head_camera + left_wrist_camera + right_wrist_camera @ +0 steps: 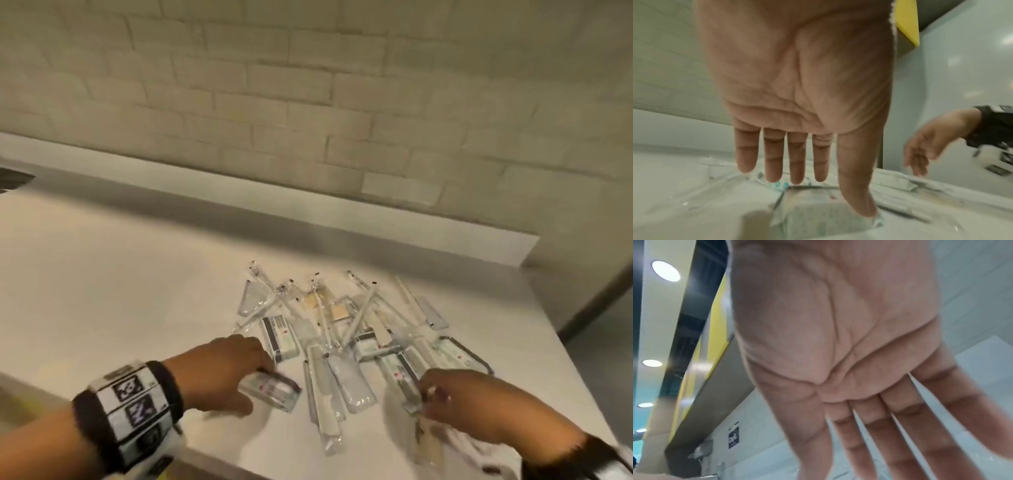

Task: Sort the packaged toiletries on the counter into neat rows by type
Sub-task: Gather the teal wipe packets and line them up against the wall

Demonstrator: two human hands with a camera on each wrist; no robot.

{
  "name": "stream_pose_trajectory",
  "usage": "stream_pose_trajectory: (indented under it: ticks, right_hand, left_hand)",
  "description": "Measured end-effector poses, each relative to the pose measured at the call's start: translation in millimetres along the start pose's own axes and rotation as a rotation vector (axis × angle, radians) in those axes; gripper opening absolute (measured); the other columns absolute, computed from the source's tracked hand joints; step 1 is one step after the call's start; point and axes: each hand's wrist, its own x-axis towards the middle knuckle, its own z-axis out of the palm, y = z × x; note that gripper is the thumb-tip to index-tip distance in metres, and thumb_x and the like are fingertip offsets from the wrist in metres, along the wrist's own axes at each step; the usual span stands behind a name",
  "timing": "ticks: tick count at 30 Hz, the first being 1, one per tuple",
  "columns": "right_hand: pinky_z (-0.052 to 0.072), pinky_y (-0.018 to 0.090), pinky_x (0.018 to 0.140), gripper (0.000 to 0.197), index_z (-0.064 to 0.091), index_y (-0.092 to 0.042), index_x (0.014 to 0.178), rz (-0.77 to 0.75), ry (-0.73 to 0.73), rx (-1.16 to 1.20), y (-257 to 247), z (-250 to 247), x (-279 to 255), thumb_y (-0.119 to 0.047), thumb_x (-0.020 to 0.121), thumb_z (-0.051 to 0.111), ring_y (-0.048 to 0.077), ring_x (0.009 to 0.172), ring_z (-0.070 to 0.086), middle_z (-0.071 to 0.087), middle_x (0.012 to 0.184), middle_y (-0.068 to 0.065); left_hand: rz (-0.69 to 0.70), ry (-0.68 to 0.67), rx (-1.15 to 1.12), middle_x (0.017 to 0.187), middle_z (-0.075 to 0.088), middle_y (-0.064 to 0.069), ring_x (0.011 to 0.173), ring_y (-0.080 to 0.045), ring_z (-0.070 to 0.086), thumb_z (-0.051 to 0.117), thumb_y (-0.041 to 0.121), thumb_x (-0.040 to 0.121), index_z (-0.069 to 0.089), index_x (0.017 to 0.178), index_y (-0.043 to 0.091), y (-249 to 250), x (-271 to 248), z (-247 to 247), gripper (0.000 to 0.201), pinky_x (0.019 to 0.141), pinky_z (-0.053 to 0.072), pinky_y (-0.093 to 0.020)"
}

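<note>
A jumbled pile of clear-wrapped toiletries (342,318) lies on the white counter (137,291): long thin sticks, flat printed sachets and long pale packets (322,394). My left hand (263,373) reaches over a printed sachet (274,389) at the pile's near left. In the left wrist view its fingers (797,162) are straight above the sachet (818,216) and the thumb tip touches the sachet's edge. My right hand (442,394) hovers over the sachets at the near right, with fingers (900,443) straight and spread and nothing in them.
A brick-pattern wall (308,102) stands behind the counter's raised back ledge (274,219). The counter ends at a right edge (575,363) close to the pile. A dark opening (13,178) sits at far left. The counter's left half is bare.
</note>
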Motion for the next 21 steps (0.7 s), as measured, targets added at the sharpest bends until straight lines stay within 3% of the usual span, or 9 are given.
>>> stream_pose_trajectory:
  ticks: [2,5,10,12,14,16,21]
  right_hand:
    - [0.046,0.028,0.085,0.038,0.053,-0.034,0.119,0.079,0.054,-0.057,-3,-3,18,-0.051,0.086,0.054,0.013,0.102,0.056,0.059,0.121,-0.009]
    - [0.046,0.029,0.080,0.047,0.051,-0.029,0.122,0.116,0.141,-0.049,-17,8,39,-0.054,0.083,0.057,0.013,0.093,0.054,0.059,0.116,-0.006]
    - [0.049,0.028,0.081,0.071,0.044,-0.023,0.130,0.146,0.293,0.042,-30,35,64,-0.053,0.072,0.070,0.015,0.100,0.058,0.056,0.118,-0.003]
    - [0.053,0.029,0.081,0.062,0.047,-0.022,0.126,0.144,0.280,0.099,-29,36,67,-0.042,0.072,0.070,0.013,0.094,0.059,0.058,0.110,-0.005]
    - [0.053,0.028,0.076,0.050,0.045,-0.022,0.118,0.134,0.276,0.199,-25,30,62,-0.032,0.073,0.066,0.013,0.088,0.059,0.057,0.101,-0.005]
    - [0.051,0.031,0.074,0.047,0.041,-0.023,0.115,0.141,0.325,0.310,-13,21,57,-0.028,0.074,0.065,0.017,0.091,0.058,0.054,0.104,-0.002]
    - [0.046,0.036,0.087,0.043,0.043,-0.017,0.124,0.301,0.554,0.260,43,1,55,-0.016,0.082,0.053,0.027,0.103,0.052,0.046,0.117,0.007]
  left_hand:
    - [0.026,0.000,0.068,0.130,0.047,0.011,0.119,-0.013,0.043,0.066,0.048,0.073,0.041,0.135,0.038,7,8,4,0.068,0.098,0.036,-0.027]
    - [0.039,0.046,0.117,0.130,0.048,0.010,0.119,-0.015,0.042,0.068,0.048,0.073,0.045,0.133,0.035,17,19,17,0.065,0.096,0.032,-0.027]
    - [0.036,0.142,-0.028,0.119,0.046,0.009,0.106,-0.012,0.049,0.056,0.056,0.079,0.049,0.125,0.032,19,18,13,0.053,0.087,0.041,-0.025]
    - [0.014,0.207,-0.070,0.122,0.043,0.011,0.105,-0.008,0.050,0.051,0.060,0.082,0.043,0.129,0.032,16,18,6,0.055,0.087,0.042,-0.023]
    - [-0.049,0.264,-0.063,0.126,0.044,0.009,0.108,-0.012,0.052,0.054,0.051,0.084,0.039,0.131,0.028,10,23,-3,0.055,0.089,0.043,-0.025]
    - [-0.120,0.275,-0.005,0.128,0.047,0.006,0.111,-0.017,0.051,0.056,0.040,0.082,0.038,0.133,0.026,5,33,-10,0.055,0.092,0.042,-0.027]
    - [-0.174,0.113,0.185,0.143,0.038,0.002,0.122,-0.020,0.043,0.053,0.027,0.081,0.029,0.144,0.022,-9,52,-4,0.068,0.101,0.037,-0.029]
